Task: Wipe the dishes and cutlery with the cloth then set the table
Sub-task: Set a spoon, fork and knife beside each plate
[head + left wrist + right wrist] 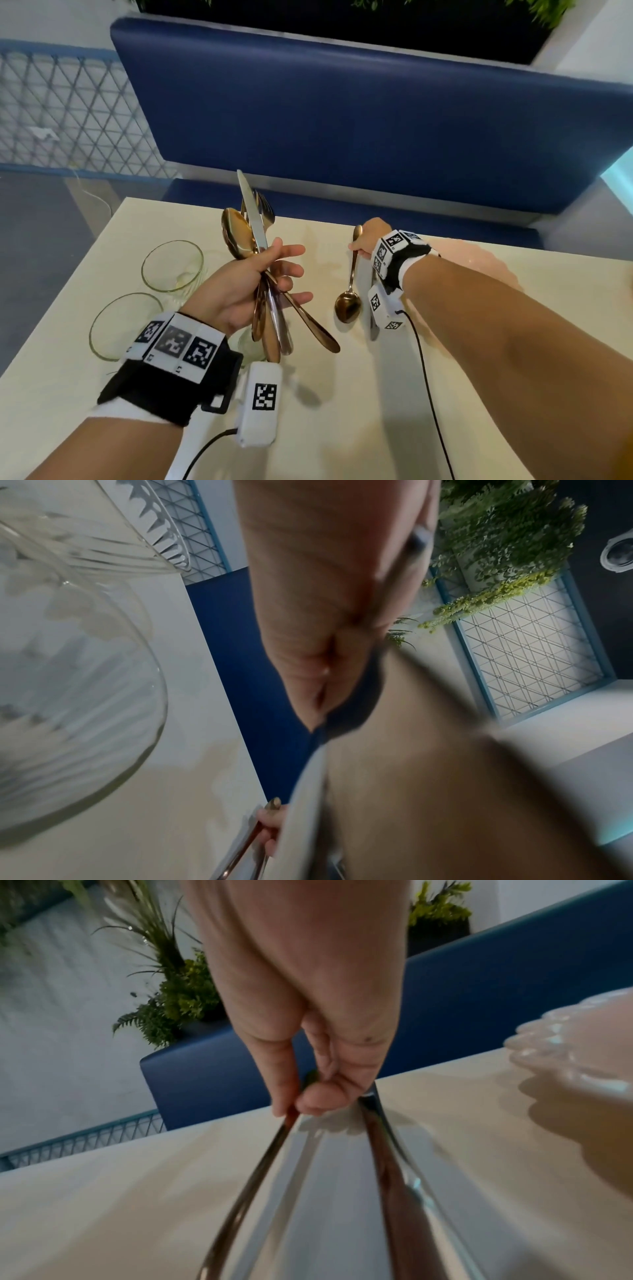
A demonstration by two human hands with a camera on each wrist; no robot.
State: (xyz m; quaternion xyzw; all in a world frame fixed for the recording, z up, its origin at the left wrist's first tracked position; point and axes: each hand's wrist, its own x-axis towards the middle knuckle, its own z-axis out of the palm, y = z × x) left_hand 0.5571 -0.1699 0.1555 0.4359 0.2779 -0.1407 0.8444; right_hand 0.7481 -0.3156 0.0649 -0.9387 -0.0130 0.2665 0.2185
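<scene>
My left hand (274,270) is raised over the cream table (342,411) and grips a bundle of cutlery (255,236): a silver knife, forks and gold spoons, with the handles fanning out below the palm. In the left wrist view the bundle (411,750) is a blur against the palm. My right hand (363,245) pinches the handle end of a gold spoon (347,306) whose bowl rests on the table. In the right wrist view the spoon handle (253,1177) runs from the fingertips (308,1102). A second silver piece (387,1172) lies beside it. No cloth is in view.
Two glass bowls (173,265) (125,325) stand at the table's left, and a third glass piece (250,346) sits under the left hand. A pink scalloped plate (479,260) is on the right. A blue bench (342,120) backs the far edge.
</scene>
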